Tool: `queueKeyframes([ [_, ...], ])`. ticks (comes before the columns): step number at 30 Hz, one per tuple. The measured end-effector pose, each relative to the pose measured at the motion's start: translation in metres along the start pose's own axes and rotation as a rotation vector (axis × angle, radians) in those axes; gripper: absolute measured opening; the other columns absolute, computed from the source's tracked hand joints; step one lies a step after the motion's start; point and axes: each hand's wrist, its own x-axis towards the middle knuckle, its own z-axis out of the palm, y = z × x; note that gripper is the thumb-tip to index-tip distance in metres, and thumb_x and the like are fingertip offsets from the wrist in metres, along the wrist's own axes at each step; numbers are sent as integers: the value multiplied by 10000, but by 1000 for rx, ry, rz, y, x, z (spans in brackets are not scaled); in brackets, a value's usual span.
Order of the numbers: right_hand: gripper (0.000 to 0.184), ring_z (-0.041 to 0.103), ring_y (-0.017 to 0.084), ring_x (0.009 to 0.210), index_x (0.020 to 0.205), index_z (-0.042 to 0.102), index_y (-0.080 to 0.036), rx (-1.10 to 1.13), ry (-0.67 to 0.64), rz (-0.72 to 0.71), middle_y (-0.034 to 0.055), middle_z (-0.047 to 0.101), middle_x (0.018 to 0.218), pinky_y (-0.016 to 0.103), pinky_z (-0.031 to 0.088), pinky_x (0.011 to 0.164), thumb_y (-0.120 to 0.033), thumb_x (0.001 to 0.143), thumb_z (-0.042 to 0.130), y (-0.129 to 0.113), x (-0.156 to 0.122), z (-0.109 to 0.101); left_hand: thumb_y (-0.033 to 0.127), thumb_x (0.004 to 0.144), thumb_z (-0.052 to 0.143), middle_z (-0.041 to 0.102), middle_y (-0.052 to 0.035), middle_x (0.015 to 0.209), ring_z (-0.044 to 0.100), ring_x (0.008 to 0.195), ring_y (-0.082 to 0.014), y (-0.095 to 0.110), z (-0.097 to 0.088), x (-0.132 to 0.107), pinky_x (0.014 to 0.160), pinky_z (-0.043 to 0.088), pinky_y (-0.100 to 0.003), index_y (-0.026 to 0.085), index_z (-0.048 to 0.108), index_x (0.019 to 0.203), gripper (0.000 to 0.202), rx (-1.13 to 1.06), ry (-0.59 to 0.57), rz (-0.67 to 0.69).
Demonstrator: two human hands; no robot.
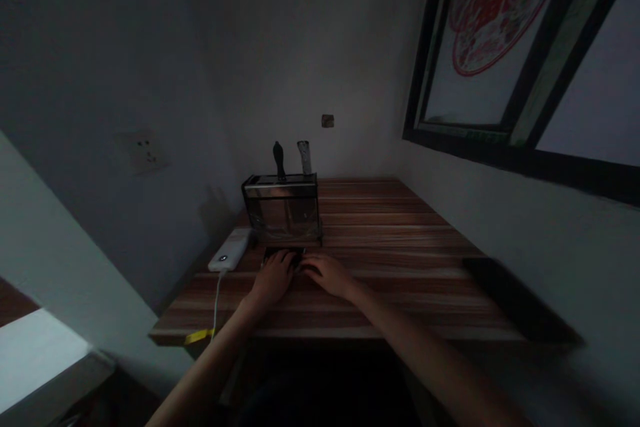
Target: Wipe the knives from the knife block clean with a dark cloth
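The room is dim. My left hand and my right hand both rest on a wooden table, side by side, fingers pointing away from me. Their fingertips meet over a small dark flat object lying just in front of a clear box-shaped holder. The fingers are slightly curled; I cannot make out whether they grip the dark object or only touch it. Two handles stick up from the top of the holder: a black handle and a paler handle.
A white power bank lies left of the holder, its cable running off the front edge. A dark flat object lies at the right edge by the wall. A wall socket is on the left; a framed window is on the right.
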Motion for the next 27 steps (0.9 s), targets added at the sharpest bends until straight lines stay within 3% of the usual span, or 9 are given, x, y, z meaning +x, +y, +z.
queueKeyframes([
  [5,225,554,143,937,932,622,-209,38,64,12,30,625,980,275,401,842,-154,820,435,-1,4,-11,208,806,391,484,-67,1165,475,1025,-220,4,-8,0,864,366,-347,238,440,1159,357,39,-13,-40],
  [8,201,558,142,895,900,620,-194,43,82,6,35,627,939,267,402,811,-192,831,432,-1,3,-26,186,796,404,484,-67,1165,477,1025,-212,1,-12,1,864,366,-338,244,446,1149,360,33,-35,-47],
  [11,214,559,145,869,877,619,-196,23,94,16,36,627,915,269,396,786,-255,847,415,4,-6,-43,175,797,404,484,-70,1165,478,1023,-218,1,-18,3,872,358,-353,236,446,1144,355,43,25,-38],
  [14,248,563,152,815,829,619,-188,-2,138,69,37,635,850,262,392,739,-312,848,406,17,-19,-55,210,820,392,498,-66,1150,483,1018,-214,12,-27,8,866,361,-337,226,467,1114,304,1,106,51],
  [17,300,555,149,673,758,617,-173,-26,204,178,35,633,722,244,378,627,-343,846,386,37,-30,-57,262,851,354,550,-45,1074,527,948,-178,38,-31,17,804,392,-275,230,494,1074,265,-114,82,206],
  [22,296,545,161,649,718,607,-149,-44,293,281,53,631,702,237,348,579,-310,828,385,65,-37,-47,298,875,281,628,-59,909,586,792,-176,88,-11,37,687,416,-264,195,560,965,310,-171,-48,420],
  [27,251,540,149,601,662,603,-147,-47,273,293,37,619,637,228,341,563,-250,794,417,72,-36,-41,283,819,406,652,-64,817,600,728,-174,97,10,49,661,416,-246,172,611,833,233,-172,-119,552],
])
